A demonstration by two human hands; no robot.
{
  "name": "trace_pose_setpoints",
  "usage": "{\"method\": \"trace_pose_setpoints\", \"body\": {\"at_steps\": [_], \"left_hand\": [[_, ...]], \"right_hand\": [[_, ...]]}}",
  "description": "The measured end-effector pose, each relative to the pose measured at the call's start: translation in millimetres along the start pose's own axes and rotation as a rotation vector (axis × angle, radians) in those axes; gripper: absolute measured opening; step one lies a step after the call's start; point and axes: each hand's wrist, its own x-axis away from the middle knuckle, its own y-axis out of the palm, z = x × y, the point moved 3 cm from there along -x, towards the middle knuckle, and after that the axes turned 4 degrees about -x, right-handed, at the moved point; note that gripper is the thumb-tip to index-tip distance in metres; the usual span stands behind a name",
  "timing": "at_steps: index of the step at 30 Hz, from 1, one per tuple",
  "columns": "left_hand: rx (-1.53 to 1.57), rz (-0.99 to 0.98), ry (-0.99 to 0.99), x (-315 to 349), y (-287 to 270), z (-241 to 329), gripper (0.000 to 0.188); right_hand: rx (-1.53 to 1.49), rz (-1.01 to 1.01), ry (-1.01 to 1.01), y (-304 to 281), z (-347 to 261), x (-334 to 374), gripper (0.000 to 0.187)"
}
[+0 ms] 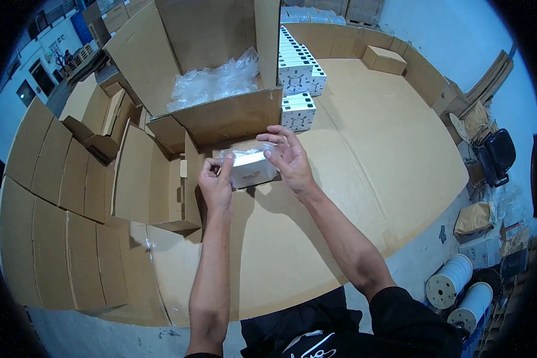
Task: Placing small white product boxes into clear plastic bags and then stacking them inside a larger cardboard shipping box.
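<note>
A small white box (253,171) in a clear plastic bag (240,150) is held between my hands above the cardboard-covered table. My left hand (216,182) grips its left end, thumb on the upper edge. At the right end, my right hand (293,164) has its thumb against the box and its other fingers raised and curved behind the plastic. Left of my left hand, an open cardboard box (143,176) stands with its flaps up. Directly beyond my hands is a larger open carton (238,116) with crumpled clear plastic bags (218,80) inside.
Stacked white boxes (296,74) stand right of the large carton. Several brown cartons (53,238) line the left side. A closed carton (385,59) sits at the far right of the table (388,161), near its raised cardboard rim. Cable spools (450,280) and a black chair (496,152) are beyond its right edge.
</note>
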Motion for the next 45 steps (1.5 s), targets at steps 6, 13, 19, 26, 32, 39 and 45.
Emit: {"method": "trace_pose_setpoints", "body": {"at_steps": [6,13,19,26,32,39,45], "left_hand": [[0.005,-0.019,0.017,-2,-1,-2,0.030],[0.008,-0.023,0.017,-1,-1,0,0.026],[-0.134,0.044,0.286,10,10,26,0.028],[-0.804,-0.084,0.873,26,14,51,0.026],[-0.863,-0.135,0.848,27,10,51,0.025],[-0.690,-0.177,0.604,22,7,41,0.029],[-0.286,-0.288,0.319,11,6,24,0.034]], "right_hand": [[0.134,-0.234,-0.009,-15,-8,0,0.020],[0.370,-0.157,0.111,-11,-3,4,0.022],[0.435,-0.136,0.117,-12,-5,2,0.024],[0.437,-0.126,0.181,-10,-9,3,0.024],[0.411,-0.135,0.120,-10,-6,2,0.023],[0.491,-0.135,0.271,-5,-22,4,0.027],[0.539,-0.150,0.239,-12,-15,2,0.027]]}}
